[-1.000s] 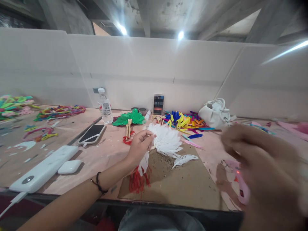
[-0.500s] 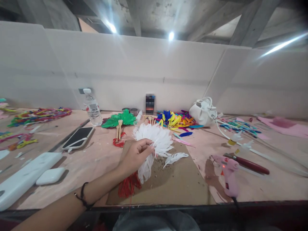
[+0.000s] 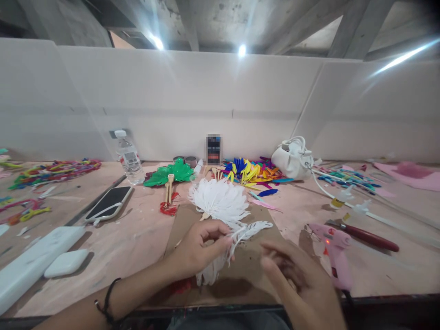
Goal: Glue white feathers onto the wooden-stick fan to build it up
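My left hand (image 3: 206, 245) is closed in a pinch on the quill end of a loose white feather (image 3: 256, 230), whose tip points right. Just beyond it lies a round fan of white feathers (image 3: 220, 197), with a wooden stick end showing at its lower edge. More white feathers (image 3: 209, 271) and a red tassel (image 3: 180, 286) are partly hidden under my left wrist. My right hand (image 3: 299, 279), somewhat blurred, hovers over the right side of the cardboard (image 3: 247, 279). Its fingers are loosely curled, apart from the thumb, and I see nothing in them.
A pink glue gun (image 3: 332, 252) with a lit red light and a red-handled tool (image 3: 369, 237) lie at right. Coloured feathers (image 3: 252, 170), a green feather fan (image 3: 172, 173) and a white bag (image 3: 292, 158) line the back. A phone (image 3: 110, 202), bottle (image 3: 129, 158) and white power bank (image 3: 41, 266) stand left.
My left hand has come down and towards me from the white fan and now pinches the loose feather. My right hand has entered from the lower right.
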Demonstrator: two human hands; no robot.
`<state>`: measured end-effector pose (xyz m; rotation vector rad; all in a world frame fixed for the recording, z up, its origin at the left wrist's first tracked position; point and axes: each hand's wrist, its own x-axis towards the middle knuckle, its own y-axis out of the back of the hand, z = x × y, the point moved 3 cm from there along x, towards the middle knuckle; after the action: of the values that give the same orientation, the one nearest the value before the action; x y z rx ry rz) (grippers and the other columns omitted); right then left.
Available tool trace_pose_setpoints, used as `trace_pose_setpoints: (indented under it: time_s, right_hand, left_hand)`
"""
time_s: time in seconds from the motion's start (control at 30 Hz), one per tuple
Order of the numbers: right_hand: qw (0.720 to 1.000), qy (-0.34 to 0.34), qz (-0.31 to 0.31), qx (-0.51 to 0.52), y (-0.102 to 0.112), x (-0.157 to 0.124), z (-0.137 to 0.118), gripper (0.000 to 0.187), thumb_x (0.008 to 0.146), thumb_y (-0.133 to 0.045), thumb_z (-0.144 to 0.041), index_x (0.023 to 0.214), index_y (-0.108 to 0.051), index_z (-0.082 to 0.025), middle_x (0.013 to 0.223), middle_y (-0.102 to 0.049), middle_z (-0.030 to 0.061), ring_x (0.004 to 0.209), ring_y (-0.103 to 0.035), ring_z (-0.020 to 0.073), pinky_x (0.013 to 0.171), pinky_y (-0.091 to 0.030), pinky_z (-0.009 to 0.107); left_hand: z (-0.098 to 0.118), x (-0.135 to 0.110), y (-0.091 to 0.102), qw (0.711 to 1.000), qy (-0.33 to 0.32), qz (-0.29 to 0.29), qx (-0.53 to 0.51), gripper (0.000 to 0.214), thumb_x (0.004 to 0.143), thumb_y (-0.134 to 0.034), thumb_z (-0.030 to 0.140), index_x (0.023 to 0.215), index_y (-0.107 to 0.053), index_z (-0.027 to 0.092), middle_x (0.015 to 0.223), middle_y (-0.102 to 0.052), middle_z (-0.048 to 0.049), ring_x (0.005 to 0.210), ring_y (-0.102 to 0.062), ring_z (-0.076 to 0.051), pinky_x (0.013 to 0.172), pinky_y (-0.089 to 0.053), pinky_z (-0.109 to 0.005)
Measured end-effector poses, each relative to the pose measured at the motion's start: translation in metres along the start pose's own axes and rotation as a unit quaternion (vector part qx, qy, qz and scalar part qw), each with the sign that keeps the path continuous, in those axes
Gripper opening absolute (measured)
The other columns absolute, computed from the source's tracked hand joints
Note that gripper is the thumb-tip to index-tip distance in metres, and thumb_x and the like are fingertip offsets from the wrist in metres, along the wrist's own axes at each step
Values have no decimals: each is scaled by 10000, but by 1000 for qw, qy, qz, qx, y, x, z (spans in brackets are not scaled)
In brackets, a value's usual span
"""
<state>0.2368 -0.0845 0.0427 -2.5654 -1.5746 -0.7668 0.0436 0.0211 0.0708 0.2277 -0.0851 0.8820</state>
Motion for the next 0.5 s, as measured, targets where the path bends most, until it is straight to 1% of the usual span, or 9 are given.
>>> trace_pose_setpoints:
  time_s: [0.07, 0.1, 0.17, 0.23, 0.3, 0.37, 0.43, 0.5]
  right_hand:
    - [999, -31, -20, 36, -22, 14, 4, 300, 916, -706, -540, 1023, -790, -273, 990, -790, 74, 833, -748, 257, 628, -599, 290]
    - [997, -41, -29, 51, -29, 20, 5, 302, 926, -695, -539, 1000, -785, -260, 986, -785, 80, 847, -742, 257, 641, -595, 289]
    - [994, -55, -51, 79, -38, 27, 6, 301, 922, -703, -537, 915, -770, -244, 901, -765, 65, 809, -723, 237, 635, -576, 270]
    - [989, -65, -77, 104, -40, 28, 7, 312, 910, -719, -536, 836, -749, -234, 810, -729, 39, 736, -694, 206, 609, -554, 244]
    - [983, -86, -108, 122, -39, 27, 10, 328, 905, -729, -541, 808, -737, -228, 773, -707, 25, 693, -677, 189, 589, -542, 235]
    - [977, -103, -133, 133, -40, 24, 12, 342, 904, -737, -547, 803, -727, -221, 755, -693, 19, 677, -663, 183, 587, -531, 237]
    - [973, -107, -147, 139, -42, 23, 13, 346, 910, -739, -544, 800, -717, -217, 743, -685, 16, 686, -653, 182, 609, -519, 245]
    - [971, -102, -162, 146, -46, 22, 13, 342, 924, -732, -532, 794, -709, -216, 750, -694, 20, 714, -655, 184, 647, -511, 253]
  left_hand:
    - [1, -3, -3, 1000, 1, -22, 6, 262, 964, -667, 406, 827, -691, 184, 699, -738, -37, 663, -664, -159, 692, -513, -261]
    - [2, -4, -4, 1000, 4, -28, 10, 260, 964, -660, 398, 821, -691, 183, 696, -736, -38, 655, -661, -160, 689, -516, -264]
    - [2, -5, -5, 999, 12, -37, 24, 250, 957, -648, 374, 800, -693, 184, 671, -728, -36, 625, -652, -161, 683, -520, -273]
    - [3, -6, -4, 998, 10, -27, 54, 199, 919, -660, 337, 810, -720, 181, 683, -737, -40, 641, -664, -176, 706, -524, -288]
    - [6, -5, -2, 996, -13, -4, 86, 170, 858, -669, 306, 845, -771, 171, 784, -778, -71, 753, -704, -219, 769, -527, -314]
    - [9, -3, 2, 994, -36, 21, 102, 217, 831, -652, 303, 877, -816, 169, 901, -806, -95, 877, -723, -262, 825, -520, -334]
    - [10, 0, 3, 994, -33, 19, 106, 274, 885, -621, 346, 846, -832, 175, 888, -813, -93, 875, -723, -267, 811, -518, -329]
    - [10, 1, 2, 993, -13, -4, 114, 349, 949, -607, 398, 788, -824, 178, 801, -804, -79, 800, -714, -241, 762, -514, -304]
